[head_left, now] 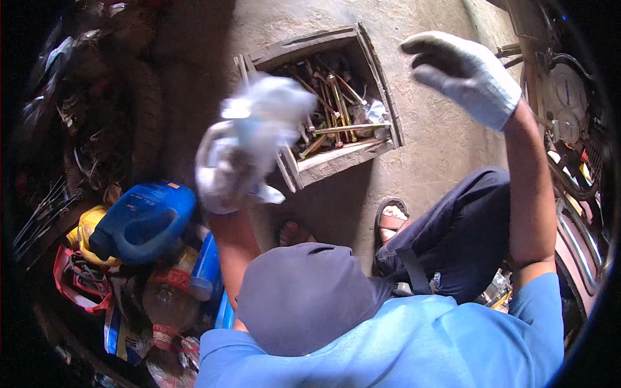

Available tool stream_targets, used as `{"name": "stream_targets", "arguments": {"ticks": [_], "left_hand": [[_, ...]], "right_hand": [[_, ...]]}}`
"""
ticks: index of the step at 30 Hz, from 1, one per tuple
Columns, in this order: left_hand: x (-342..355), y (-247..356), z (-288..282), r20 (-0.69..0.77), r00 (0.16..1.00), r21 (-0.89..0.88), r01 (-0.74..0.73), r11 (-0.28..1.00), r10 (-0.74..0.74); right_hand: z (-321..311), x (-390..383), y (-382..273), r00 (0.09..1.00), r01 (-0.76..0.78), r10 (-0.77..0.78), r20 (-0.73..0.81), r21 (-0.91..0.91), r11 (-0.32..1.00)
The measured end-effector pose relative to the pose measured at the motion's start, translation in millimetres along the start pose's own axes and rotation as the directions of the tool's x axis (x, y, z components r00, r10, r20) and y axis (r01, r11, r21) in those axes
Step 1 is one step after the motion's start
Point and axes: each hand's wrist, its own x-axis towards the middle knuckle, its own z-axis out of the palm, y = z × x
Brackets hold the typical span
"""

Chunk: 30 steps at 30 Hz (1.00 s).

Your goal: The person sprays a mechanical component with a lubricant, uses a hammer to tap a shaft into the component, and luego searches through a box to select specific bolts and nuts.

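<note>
My left hand (pixel 218 168), in a white glove with dark stains, is closed on a crumpled, whitish see-through plastic bag (pixel 275 103). Both are smeared by motion, so whatever the bag contains cannot be made out. They are over the left side of a wooden box (pixel 346 161). Inside the box lie several long brass-coloured bolts (pixel 339 107) in a loose heap, with a scrap of clear plastic (pixel 375 111) near its right wall. To the box's right, my right hand (pixel 469 77) is raised in a white glove, its fingers slightly bent and apart, holding nothing.
Clutter crowds the left: a blue jug (pixel 145 216), a yellow container (pixel 94 233), a red open case (pixel 81 281) and a clear plastic bottle (pixel 169 301). Metal machine parts (pixel 569 103) line the right edge. My sandalled foot (pixel 391 223) rests on the concrete floor (pixel 440 161) near the box.
</note>
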Motion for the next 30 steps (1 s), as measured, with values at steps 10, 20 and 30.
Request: {"name": "stream_targets", "arguments": {"ticks": [10, 20, 30], "left_hand": [[0, 48, -68, 0.088, 0.976, -0.193, -0.178, 0.965, 0.198], [-14, 87, -56, -0.262, 0.934, 0.825, 0.085, 0.559, 0.244], [-2, 16, -62, -0.019, 0.971, -0.007, -0.239, 0.971, 0.238]], "right_hand": [[-8, 2, 19, 0.967, -0.072, 0.138, 0.215, -0.289, 0.955], [12, 19, 31, 0.938, 0.082, 0.015, 0.347, -0.264, 0.961], [29, 36, 28, 0.942, 0.191, -0.089, 0.323, -0.301, 0.934]]}}
